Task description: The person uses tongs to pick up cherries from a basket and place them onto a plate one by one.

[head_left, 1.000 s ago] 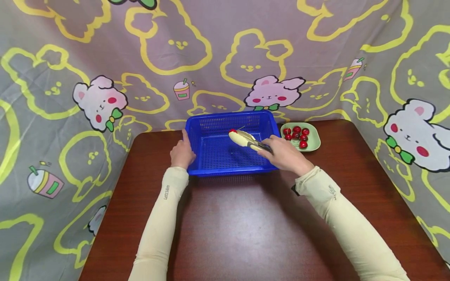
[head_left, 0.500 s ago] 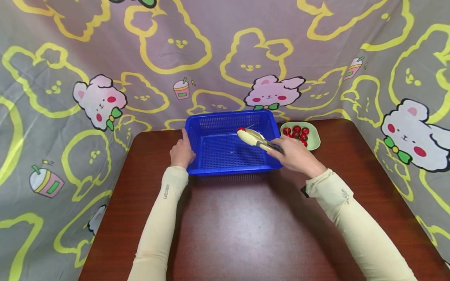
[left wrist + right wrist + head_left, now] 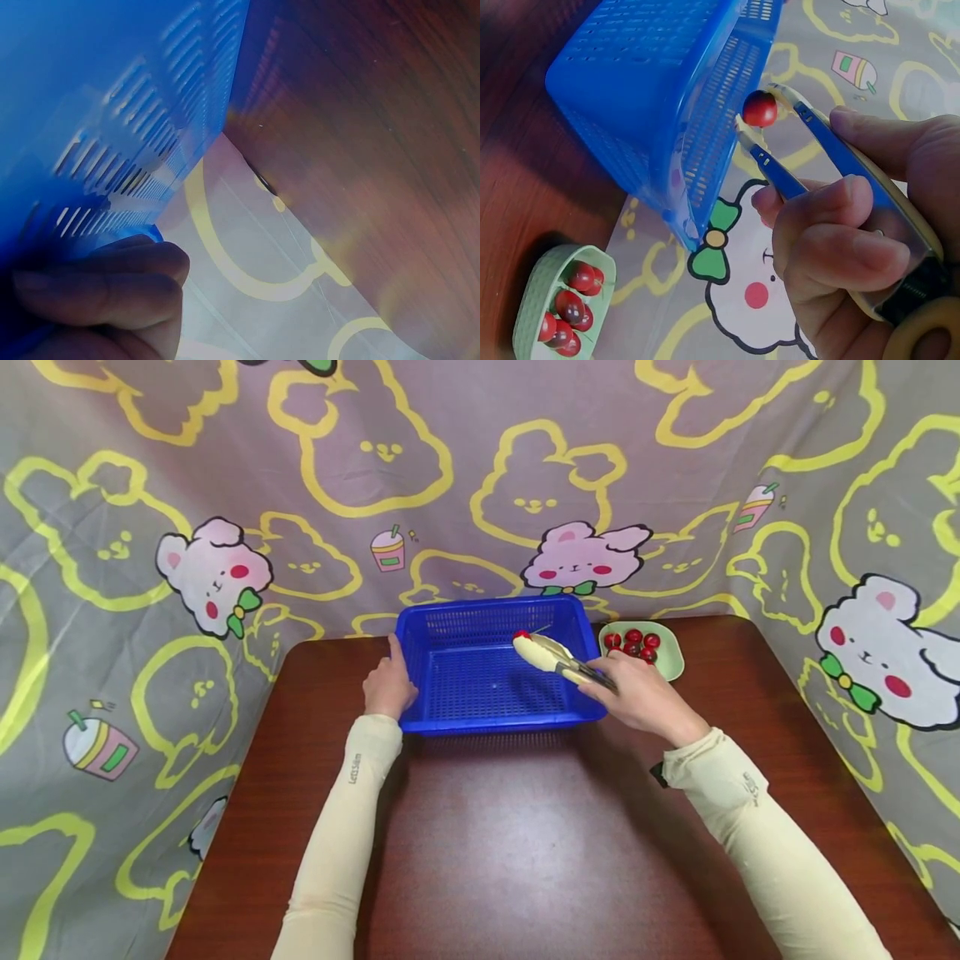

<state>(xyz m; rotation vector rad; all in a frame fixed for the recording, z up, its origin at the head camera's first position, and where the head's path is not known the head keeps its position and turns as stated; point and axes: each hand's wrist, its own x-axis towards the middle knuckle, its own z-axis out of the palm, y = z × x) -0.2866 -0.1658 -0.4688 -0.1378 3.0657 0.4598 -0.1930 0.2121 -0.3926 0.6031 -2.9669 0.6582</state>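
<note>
A blue perforated plastic basket [image 3: 480, 725] stands toward the back of the table. At its left side my left hand [image 3: 387, 686] grips the rim; in the left wrist view, curled fingers [image 3: 135, 289] lie against the basket's wall. My right hand [image 3: 641, 693] holds cream-tipped tongs [image 3: 551, 656] over the basket's right half. Between the tong tips a red cherry [image 3: 760, 109] is pinched, its thin stem showing in the head view. To the right of the basket, a pale green dish [image 3: 672, 662] holds several dark red cherries [image 3: 632, 648], partly hidden by my right hand.
The dark brown wooden table [image 3: 480, 843] reaches toward me in front of the basket. A patterned cloth [image 3: 450, 460] with bear and rabbit drawings hangs behind the table and along both sides.
My right hand has shifted to the right with the tongs and the cherry, covering part of the green dish's near edge. The left hand has stayed on the basket.
</note>
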